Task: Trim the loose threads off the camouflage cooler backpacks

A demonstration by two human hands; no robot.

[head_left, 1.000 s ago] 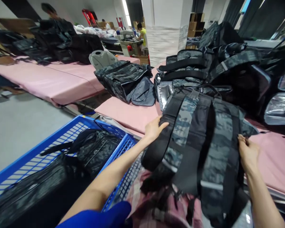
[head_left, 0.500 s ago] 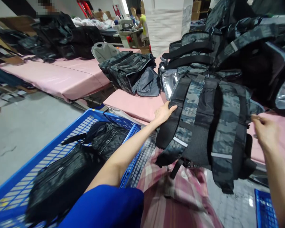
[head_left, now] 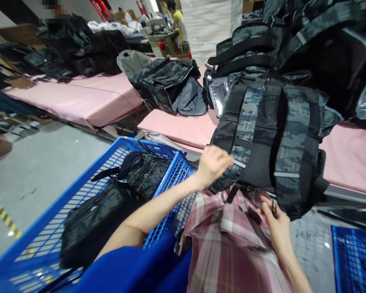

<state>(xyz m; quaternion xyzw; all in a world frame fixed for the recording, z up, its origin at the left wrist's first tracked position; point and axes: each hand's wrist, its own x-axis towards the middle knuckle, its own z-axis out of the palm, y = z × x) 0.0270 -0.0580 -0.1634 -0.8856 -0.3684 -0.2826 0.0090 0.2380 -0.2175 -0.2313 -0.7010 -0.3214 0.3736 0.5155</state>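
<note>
Backpack, one, camouflage (head_left: 264,130): lies strap side up on the pink worktop (head_left: 177,130), lower end overhanging the front edge.

Left hand (head_left: 215,165): fingers curled, at the backpack's lower left strap; grip on it cannot be told. Half a second earlier, higher, at the backpack's left side.

Right hand (head_left: 274,217): closed on a small dark object (head_left: 273,208), just below the backpack's lower edge, near plaid cloth (head_left: 232,244). Earlier, to the backpack's right.

Room: bare worktop strips left and right of the backpack; grey floor (head_left: 61,150) well to its left.

Containers: blue basket (head_left: 70,185), lower left of the backpack, holding two dark bags (head_left: 100,219). Second blue basket (head_left: 354,252), lower right; contents unclear. Open camouflage bag (head_left: 161,83), upper left, grey-lined flap down; interior too dark to read.
</note>
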